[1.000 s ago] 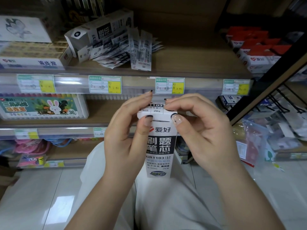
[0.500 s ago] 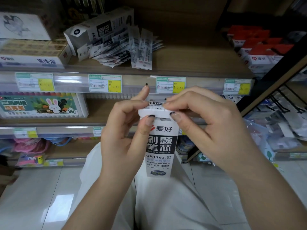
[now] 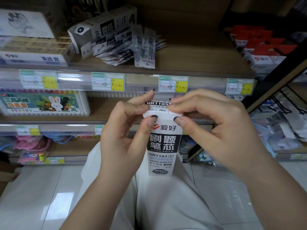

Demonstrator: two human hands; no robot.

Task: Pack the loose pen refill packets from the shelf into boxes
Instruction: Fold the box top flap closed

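At the centre of the frame we have pressed the top flap of the refill box (image 3: 163, 143) down flush, left hand (image 3: 123, 135) and right hand (image 3: 214, 130) both pinching it, so it looks packed, while loose refill packets (image 3: 131, 48) wait on the shelf (image 3: 191, 62) at upper centre.

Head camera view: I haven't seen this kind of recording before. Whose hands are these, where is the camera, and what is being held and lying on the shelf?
No machine here: a person wears a camera on the head, looking forward and down at their own hands. The left hand and right hand both pinch the top of an upright white refill box, thumbs on its front and fingers on the closed top flap. Above, on the wooden shelf, lies a loose pile of refill packets beside another box lying on its side.
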